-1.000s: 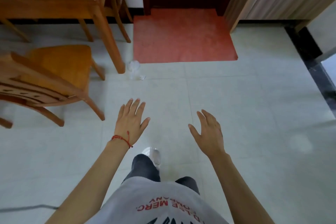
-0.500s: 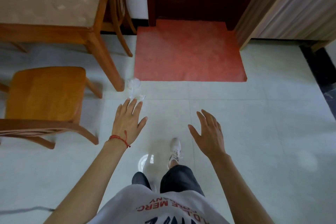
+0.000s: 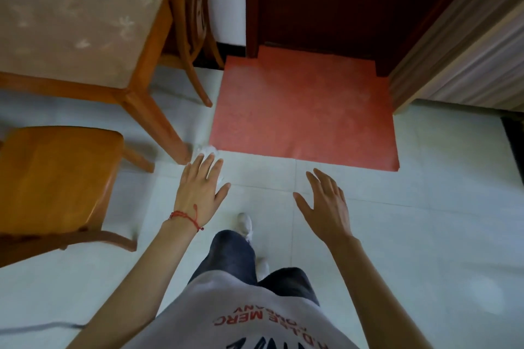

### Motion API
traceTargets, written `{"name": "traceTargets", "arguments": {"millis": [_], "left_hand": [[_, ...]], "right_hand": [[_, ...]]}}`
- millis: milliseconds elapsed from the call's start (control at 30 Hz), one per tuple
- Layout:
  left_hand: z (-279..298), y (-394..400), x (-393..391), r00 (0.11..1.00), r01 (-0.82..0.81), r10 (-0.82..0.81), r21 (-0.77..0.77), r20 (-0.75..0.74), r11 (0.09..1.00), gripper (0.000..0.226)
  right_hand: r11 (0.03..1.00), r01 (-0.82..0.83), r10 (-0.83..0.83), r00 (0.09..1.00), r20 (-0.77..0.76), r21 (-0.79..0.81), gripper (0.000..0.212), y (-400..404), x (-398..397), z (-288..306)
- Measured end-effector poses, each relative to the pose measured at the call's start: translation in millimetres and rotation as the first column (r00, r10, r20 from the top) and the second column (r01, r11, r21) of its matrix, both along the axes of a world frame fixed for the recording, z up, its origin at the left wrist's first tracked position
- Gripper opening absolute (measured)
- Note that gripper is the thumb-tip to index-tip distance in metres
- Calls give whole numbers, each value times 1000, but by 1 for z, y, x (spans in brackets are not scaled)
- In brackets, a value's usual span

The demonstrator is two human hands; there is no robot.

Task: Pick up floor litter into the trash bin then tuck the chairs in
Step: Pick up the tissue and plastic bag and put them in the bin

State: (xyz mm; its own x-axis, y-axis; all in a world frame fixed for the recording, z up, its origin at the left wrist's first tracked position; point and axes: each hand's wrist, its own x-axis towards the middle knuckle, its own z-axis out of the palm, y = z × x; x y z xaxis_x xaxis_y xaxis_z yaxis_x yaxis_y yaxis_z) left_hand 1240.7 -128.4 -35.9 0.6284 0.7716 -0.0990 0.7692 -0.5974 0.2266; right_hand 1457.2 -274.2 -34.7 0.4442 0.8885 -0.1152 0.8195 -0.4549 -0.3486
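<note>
A crumpled white piece of litter (image 3: 209, 149) lies on the pale floor tiles beside the foot of the table leg (image 3: 181, 154), at the corner of the red mat. My left hand (image 3: 200, 191), with a red string at the wrist, is spread flat in the air over the spot, and its fingertips partly cover the litter. My right hand (image 3: 326, 201) is held out with relaxed fingers and holds nothing. A wooden chair (image 3: 56, 178) stands pulled out at the left. No trash bin is in view.
A wooden table (image 3: 73, 20) with a patterned cloth fills the top left, with a second chair (image 3: 192, 28) behind it against the wall. A red mat (image 3: 306, 110) lies before a dark door. My legs and white shoes show below. A dark cable runs along the floor at the lower left.
I have stepped forward toward the table leg. The litter, mat and chair have come closer, and my left hand now reaches over the litter. Both hands keep their spread pose.
</note>
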Motion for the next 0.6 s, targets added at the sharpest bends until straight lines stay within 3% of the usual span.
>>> {"name": "traceTargets", "arguments": {"millis": [200, 600], "left_hand": [[-10, 71, 38, 999, -32, 31, -46, -34, 998, 50], [-19, 171, 66, 965, -262, 261, -122, -23, 957, 59]], "right_hand": [[999, -46, 45, 999, -20, -28, 58, 84, 42, -11], [942, -326, 321, 944, -70, -80, 67, 248, 84, -5]]}}
